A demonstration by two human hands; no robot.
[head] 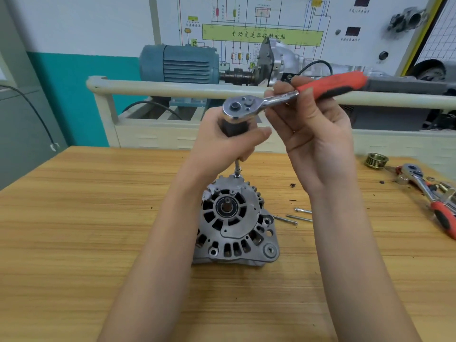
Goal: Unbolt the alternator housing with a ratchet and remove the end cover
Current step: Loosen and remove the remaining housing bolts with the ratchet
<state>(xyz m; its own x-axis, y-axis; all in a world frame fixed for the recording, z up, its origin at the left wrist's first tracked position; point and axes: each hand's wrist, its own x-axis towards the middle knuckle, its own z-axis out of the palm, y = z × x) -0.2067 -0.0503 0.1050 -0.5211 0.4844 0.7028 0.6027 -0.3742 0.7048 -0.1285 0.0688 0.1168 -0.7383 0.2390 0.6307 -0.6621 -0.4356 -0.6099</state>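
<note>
Two bare hands work a chrome ratchet with a red and black handle [283,97] above a grey cast-metal alternator [234,223] that stands on a pale wooden workbench [74,230]. The alternator sits with its round end cover [229,211] and shaft facing up toward the camera, directly between the forearms.

The left hand [229,144] is curled around a dark extension grip [232,128] just under the ratchet head, fingers and thumb wrapped snugly. From below that fist a thin steel extension bar [237,169] runs straight down, and its tip meets a bolt at the far top edge of the housing. That vertical line is the axis the tool turns about.

The right hand [318,134] is higher and to the right. Its thumb and first fingers pinch the ratchet shank where the chrome meets the red grip; the remaining fingers hang loose and partly spread. The handle points away to the right, nearly level, at right angles to the extension bar.

Judging from this, the next swing belongs to the right hand, sweeping the handle sideways while the left keeps the bar upright over the bolt.

Three long loose steel bolts [296,217] lie on the bench just right of the alternator, which suggests most fasteners are already out. Farther right lie a second red-handled ratchet [429,193] and a brass-coloured grooved pulley [376,160].
</note>
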